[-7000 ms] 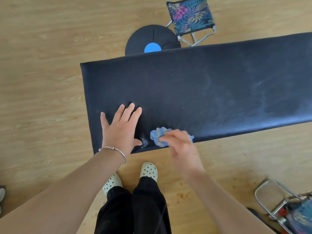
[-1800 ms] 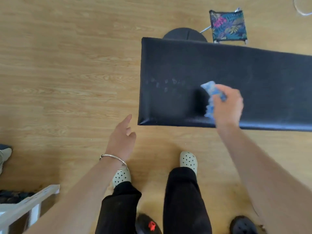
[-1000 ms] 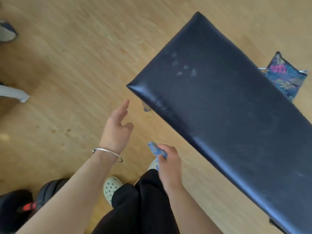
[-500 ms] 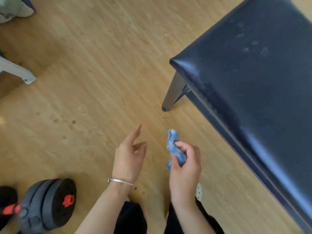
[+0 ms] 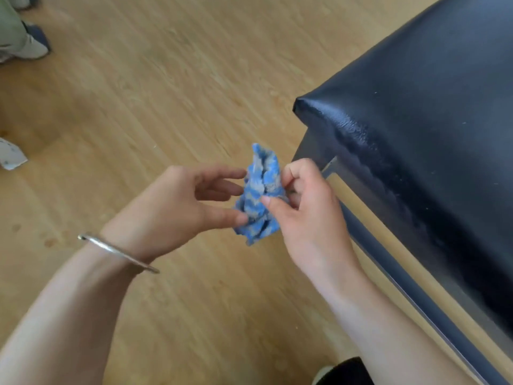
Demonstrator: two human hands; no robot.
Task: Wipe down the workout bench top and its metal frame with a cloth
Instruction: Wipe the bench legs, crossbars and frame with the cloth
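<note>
- At the bottom edge, closest to the camera, a dark trouser leg (image 5: 347,369) and the pale toe of a shoe (image 5: 322,376) show over the wooden floor (image 5: 166,79), which has long, light-brown grain.
- Both bare forearms reach up from the lower corners and meet mid-frame. A thin, smooth metal bangle (image 5: 118,252) sits slanted across the left wrist.
- The left hand (image 5: 177,209) is turned thumb-down with its palm facing right. Its fingers are nearly straight and slightly spread, and the tips of the thumb and forefinger touch the left side of the cloth (image 5: 261,195) without closing on it.
- The right hand (image 5: 308,215) grips the cloth. The thumb presses across the front and the other fingers are curled in behind, with their tips hidden by the fabric.
- The cloth is a small, crumpled wad, blue mottled with grey-white and nubbly in texture. It stands roughly upright in the air between the two hands, above the floor and just left of the bench's near corner, touching neither pad nor rail.
- Behind the right hand, the metal frame (image 5: 416,293) runs diagonally toward the lower right as a straight, dull blue-grey rail. A grey leg (image 5: 308,145) drops from under the corner.
- The bench top (image 5: 430,134) fills the right side. It is a thick pad in dark navy, leather-like upholstery with a rounded corner, a pebbled wrinkled edge that catches the light, and pale specks on its surface.
- Far left, a white object (image 5: 9,158) and another person's shoe (image 5: 30,48) sit at the frame's edge, blurred.
</note>
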